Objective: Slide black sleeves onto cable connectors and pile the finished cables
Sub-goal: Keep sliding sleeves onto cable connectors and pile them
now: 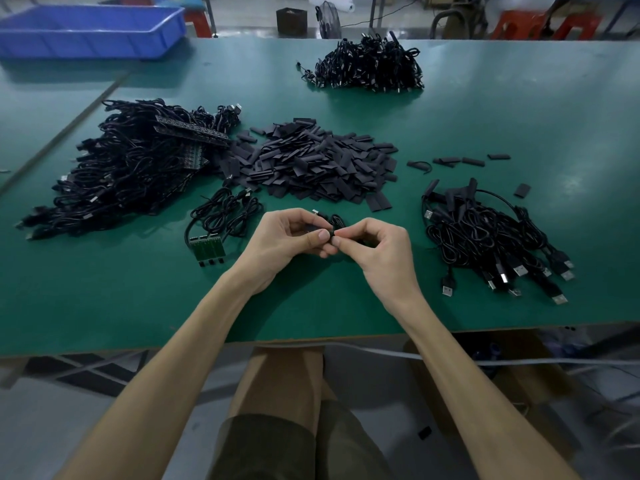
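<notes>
Black sleeve (310,227) pinched in my left grip (291,244) meets the connector (333,234) pinched in my right grip (377,254), axis along the worktop's (104,289) near edge.

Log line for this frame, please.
left hand: pinches cable | right hand: pinches cable | sleeve pile: behind hands | finished pile: right

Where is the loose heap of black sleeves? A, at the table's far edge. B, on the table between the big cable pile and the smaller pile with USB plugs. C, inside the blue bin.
B: the sleeve heap lies on the green table, with the big cable pile on its left and the smaller pile on its right.
</notes>
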Tool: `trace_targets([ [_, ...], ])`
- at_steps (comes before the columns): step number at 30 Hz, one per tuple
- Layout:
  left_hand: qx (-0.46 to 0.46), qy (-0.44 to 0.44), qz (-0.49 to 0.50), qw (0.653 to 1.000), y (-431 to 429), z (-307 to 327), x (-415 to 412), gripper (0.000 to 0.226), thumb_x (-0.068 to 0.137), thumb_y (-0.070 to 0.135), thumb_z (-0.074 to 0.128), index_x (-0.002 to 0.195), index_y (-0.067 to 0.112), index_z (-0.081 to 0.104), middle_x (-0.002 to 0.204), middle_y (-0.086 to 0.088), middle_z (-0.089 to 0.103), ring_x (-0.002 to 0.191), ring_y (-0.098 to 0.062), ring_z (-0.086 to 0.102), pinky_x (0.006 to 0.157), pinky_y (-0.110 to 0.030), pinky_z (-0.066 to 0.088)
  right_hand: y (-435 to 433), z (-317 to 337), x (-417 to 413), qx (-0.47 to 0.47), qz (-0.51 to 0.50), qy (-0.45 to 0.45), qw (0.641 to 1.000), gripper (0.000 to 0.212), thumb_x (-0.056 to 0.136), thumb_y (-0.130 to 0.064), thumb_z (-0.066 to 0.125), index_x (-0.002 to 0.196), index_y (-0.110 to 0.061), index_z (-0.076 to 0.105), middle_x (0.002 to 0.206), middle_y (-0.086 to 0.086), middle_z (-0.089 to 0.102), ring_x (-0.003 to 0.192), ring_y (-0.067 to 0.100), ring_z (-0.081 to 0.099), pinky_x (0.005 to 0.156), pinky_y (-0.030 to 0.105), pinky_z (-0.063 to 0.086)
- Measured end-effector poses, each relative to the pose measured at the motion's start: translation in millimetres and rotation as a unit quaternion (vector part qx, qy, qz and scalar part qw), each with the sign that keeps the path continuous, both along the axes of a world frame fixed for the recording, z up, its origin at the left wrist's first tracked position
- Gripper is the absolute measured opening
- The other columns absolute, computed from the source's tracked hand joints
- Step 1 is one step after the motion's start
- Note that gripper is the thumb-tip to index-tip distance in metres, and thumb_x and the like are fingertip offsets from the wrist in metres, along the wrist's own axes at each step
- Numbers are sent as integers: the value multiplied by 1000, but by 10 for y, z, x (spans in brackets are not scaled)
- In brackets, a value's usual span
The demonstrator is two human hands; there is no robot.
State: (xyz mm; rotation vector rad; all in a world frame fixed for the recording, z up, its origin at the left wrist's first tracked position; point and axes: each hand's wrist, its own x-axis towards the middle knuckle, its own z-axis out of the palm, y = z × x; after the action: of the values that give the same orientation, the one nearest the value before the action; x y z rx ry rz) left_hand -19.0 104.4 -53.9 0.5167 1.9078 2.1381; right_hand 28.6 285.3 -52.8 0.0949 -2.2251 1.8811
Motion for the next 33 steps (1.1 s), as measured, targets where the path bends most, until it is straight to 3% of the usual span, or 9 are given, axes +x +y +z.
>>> trace_targets([
  [8,1,-6,34,999,26,-15,0,27,90,8,70,115,-3,66,87,-21,75,75,-26,74,74,-29,59,2,-21,-23,0,-15,15,1000,7,83,-11,85,85,-14,79,77,-3,79,78,15,77,83,41,62],
  [13,43,-34,14,998,-21,-29,-15,25,98,9,63,119,-3,67,96,-27,75,81,-26,75,79,-30,60,33,-85,-68,-27,-41,0,999,8,82,-15,86,81,-21,80,79,1,78,80,29,73,80,47,60],
  [25,35,-38,1,999,-34,10,-3,21,97,8,64,113,-4,69,94,-24,76,80,-24,76,75,-26,60,35,-117,-103,-55,-27,-14,998,12,78,-16,88,80,-26,82,79,2,79,76,17,73,77,35,59],
  [33,28,-36,6,999,-37,11,-19,22,96,11,65,111,-4,70,94,-26,75,82,-27,76,75,-27,60,9,-100,-106,-58,-34,-20,998,13,78,-15,89,81,-26,82,79,2,79,80,26,75,83,45,62],
])
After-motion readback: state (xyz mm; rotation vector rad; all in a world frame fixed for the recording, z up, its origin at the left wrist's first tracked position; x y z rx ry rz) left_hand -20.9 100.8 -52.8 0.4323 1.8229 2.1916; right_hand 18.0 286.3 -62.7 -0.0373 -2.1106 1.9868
